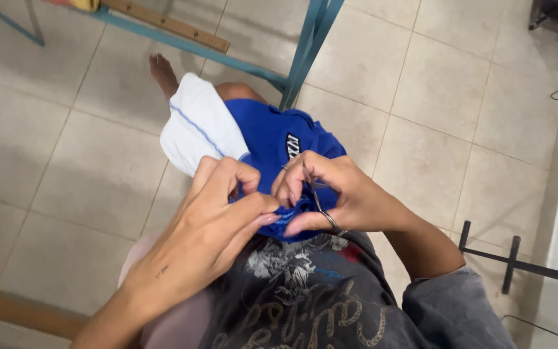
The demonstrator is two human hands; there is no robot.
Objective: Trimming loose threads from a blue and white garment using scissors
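the left hand pinches the blue garment; the right hand grips small thread snips, trimming a seam; next snip needs steady aim.

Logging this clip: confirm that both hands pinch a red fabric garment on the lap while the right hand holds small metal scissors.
Wrong on colour: the head view shows a blue fabric garment, not red. The left hand and right hand do pinch it, with small metal scissors in the right.
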